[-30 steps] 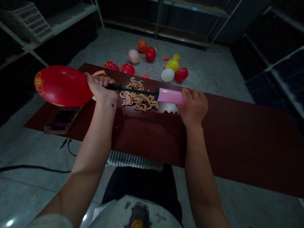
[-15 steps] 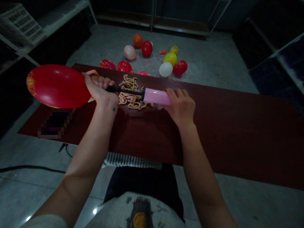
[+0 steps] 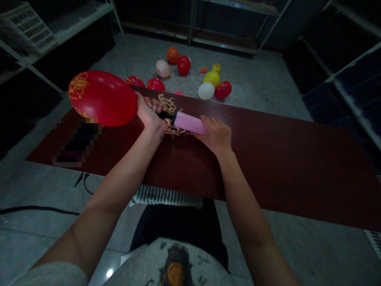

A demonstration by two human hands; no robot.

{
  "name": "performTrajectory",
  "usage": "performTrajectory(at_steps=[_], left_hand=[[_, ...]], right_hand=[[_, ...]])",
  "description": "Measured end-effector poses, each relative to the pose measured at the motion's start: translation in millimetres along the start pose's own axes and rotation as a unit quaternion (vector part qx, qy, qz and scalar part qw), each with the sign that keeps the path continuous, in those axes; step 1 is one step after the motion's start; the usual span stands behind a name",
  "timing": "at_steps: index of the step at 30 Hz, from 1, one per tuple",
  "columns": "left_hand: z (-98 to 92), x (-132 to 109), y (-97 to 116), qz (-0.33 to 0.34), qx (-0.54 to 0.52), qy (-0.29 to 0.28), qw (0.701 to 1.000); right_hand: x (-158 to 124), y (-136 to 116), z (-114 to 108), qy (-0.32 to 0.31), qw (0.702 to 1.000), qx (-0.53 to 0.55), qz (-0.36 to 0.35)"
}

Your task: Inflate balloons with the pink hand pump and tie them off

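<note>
My left hand [image 3: 150, 115] is closed around the neck of a red balloon [image 3: 102, 98] with a gold print, at the black tip of a pink hand pump [image 3: 189, 122]. My right hand [image 3: 214, 135] grips the pink barrel at its near end. The pump is pushed in, so almost no black rod shows. Both hands hover over the dark red table [image 3: 268, 159]. A pile of limp tan balloons [image 3: 168, 107] lies on the table just behind the pump, partly hidden by my hands.
Several inflated balloons [image 3: 206, 90] in red, yellow, white and orange lie on the grey floor beyond the table. A blurred dark object [image 3: 77, 145] rests on the table's left end. Metal shelving lines the walls, with a white crate [image 3: 26, 26] at upper left. A black cable [image 3: 38, 208] runs across the floor.
My right hand pushed the pink barrel leftward toward my left hand, hiding the black rod. The red balloon shifted right and up.
</note>
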State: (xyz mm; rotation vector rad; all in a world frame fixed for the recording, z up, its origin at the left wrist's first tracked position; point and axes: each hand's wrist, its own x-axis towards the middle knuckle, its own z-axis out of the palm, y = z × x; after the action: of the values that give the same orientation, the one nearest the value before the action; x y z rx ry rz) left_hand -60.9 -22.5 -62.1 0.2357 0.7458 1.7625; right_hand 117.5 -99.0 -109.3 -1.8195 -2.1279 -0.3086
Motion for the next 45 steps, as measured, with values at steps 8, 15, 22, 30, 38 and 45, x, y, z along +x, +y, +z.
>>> performTrajectory(at_steps=[8,15,22,30,38,45], left_hand=[[-2.0,13.7,11.8,-0.004,-0.06,0.012,0.998],[-7.6,33.1,33.5,0.009,-0.118,0.049,0.992],[-16.9,42.7,55.9,0.037,-0.072,0.012,0.997],[-18.9,39.4,55.7,0.038,-0.064,-0.015,0.997],[-5.2,20.2,31.6,-0.005,-0.095,0.039,0.995],[-6.1,4.7,3.5,-0.029,-0.045,-0.009,0.999]], right_hand=[[2.9,-1.9,-0.9,0.01,0.999,-0.033,0.004],[2.3,20.4,-7.2,0.026,0.996,-0.085,0.02],[-3.4,49.0,-13.8,0.063,0.993,-0.086,0.047],[-7.3,44.7,-18.9,0.05,0.995,-0.059,0.057],[-6.6,26.1,-32.4,0.013,0.996,-0.074,0.044],[-6.9,-7.3,-23.9,-0.049,0.999,-0.022,0.01]])
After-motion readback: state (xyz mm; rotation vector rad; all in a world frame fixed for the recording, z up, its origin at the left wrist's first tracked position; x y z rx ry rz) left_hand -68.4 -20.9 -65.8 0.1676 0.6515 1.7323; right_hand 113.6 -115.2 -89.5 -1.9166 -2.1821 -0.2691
